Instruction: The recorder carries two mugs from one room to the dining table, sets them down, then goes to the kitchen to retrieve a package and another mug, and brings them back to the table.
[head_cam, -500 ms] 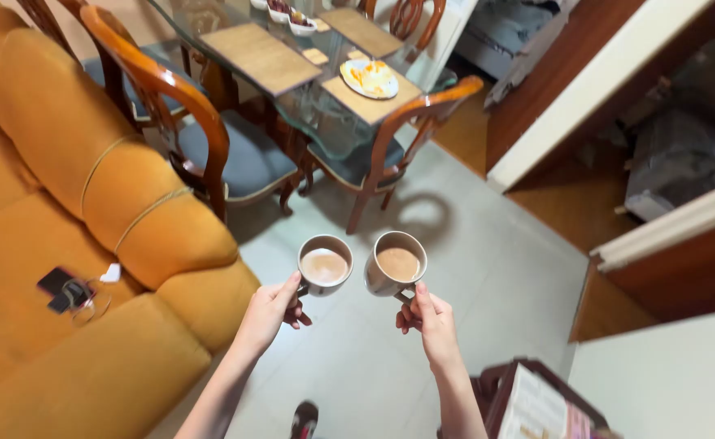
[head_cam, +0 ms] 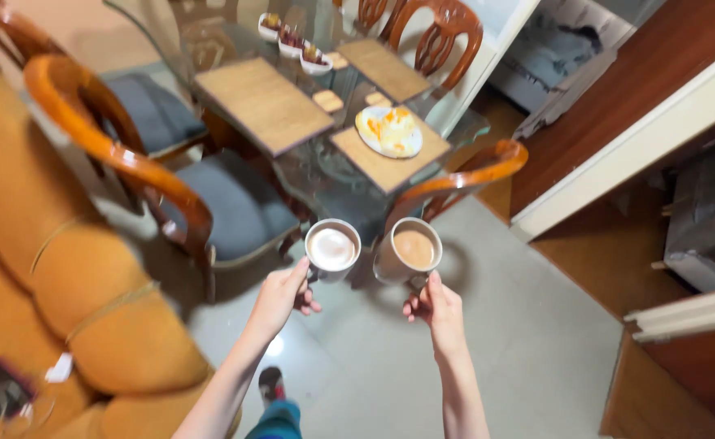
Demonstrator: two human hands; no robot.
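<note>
While both hands hang over the floor, fingers seemingly clamp handles — left hand (head_cam: 278,299) left mug (head_cam: 332,249), right hand (head_cam: 437,310) right mug (head_cam: 411,249).

Bare forearms, no sleeves; left hand (head_cam: 280,299), right hand (head_cam: 437,313) ringless; blue-green trouser leg (head_cam: 276,421), dark shoe (head_cam: 270,382).

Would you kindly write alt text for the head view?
Seen from above, the left hand and right hand each hold a mug of milky brown drink, left mug and right mug, before a glass dining table bearing a plate of food.
</note>
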